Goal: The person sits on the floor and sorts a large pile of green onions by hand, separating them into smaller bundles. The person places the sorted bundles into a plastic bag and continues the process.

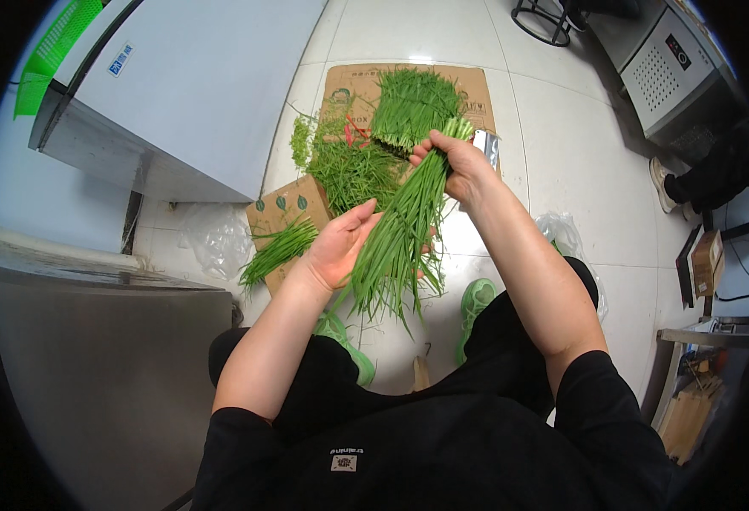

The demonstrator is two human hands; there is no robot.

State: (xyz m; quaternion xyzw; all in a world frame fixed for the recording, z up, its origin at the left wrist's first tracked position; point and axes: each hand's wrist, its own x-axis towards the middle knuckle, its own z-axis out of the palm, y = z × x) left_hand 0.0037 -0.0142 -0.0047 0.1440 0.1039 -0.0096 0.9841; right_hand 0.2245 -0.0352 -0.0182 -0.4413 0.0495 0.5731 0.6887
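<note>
My right hand (456, 163) grips a bunch of green garlic chives (406, 217) near its pale stem ends, which point up and away from me. The leaves hang down towards me across my left hand (349, 243), which lies palm up beneath them with its fingers apart, some fingertips showing past the leaves. Beyond, a large stack of chives (416, 105) lies on a flattened cardboard box (349, 83). Nearer is a loose heap of chive leaves and trimmings (355, 175), with red strips (356, 133) at its far edge. A smaller bunch (282, 249) rests on a cardboard piece (285, 198) at the left.
A white appliance (189, 83) and a metal cabinet (106, 358) stand at the left. Clear plastic bags (215, 239) lie on the tiled floor on both sides. At the right are another person's leg and shoe (663, 185), a steel unit (668, 76), a stool (540, 22) and a shelf (687, 335).
</note>
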